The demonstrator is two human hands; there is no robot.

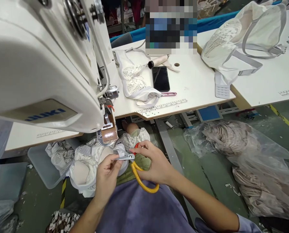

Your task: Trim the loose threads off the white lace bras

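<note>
My right hand (156,161) grips a pair of scissors (142,184) with yellow-orange handles and a bit of red at the upper loop. Their metal blades point left and stand slightly apart. Thumb and fingers of my left hand (108,176) are pinched together by the blade tips, on what looks like the edge of a white bra (122,152); the pinched spot itself is hidden. Behind my left hand hang more white lace bras with beige cups (82,171), below the sewing machine's narrow arm (109,132).
A large white sewing machine (37,64) fills the upper left. On the white table (193,81) lie a lace bra (134,77), a phone (161,79), a thread cone (160,61) and a pink snipper (169,94). Another bra (231,42) lies right. Plastic-wrapped fabric bundles (234,139) sit on the floor.
</note>
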